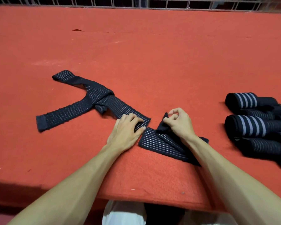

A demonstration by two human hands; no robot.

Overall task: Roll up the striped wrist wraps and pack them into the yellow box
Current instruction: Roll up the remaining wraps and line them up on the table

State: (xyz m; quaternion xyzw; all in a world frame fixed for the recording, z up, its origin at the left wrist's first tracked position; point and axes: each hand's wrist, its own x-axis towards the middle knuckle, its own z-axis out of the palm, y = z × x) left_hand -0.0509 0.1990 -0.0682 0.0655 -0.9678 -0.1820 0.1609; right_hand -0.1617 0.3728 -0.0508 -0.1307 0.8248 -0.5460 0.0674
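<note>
Two black wrist wraps with thin white stripes lie unrolled on the red felt table (pixel 136 62). The long wrap (pixel 91 101) stretches from the far left toward the middle, twisted and folded partway. My left hand (pixel 125 129) presses its near end flat with straight fingers. The second wrap (pixel 159 142) lies nearer me, under my right forearm. My right hand (pixel 178 122) pinches its lifted, folded end between thumb and fingers. No yellow box is in view.
Several rolled black wraps with broad white stripes (pixel 256 124) are piled at the right edge. A metal railing (pixel 152 4) runs along the far side. The table's near edge is just below my forearms.
</note>
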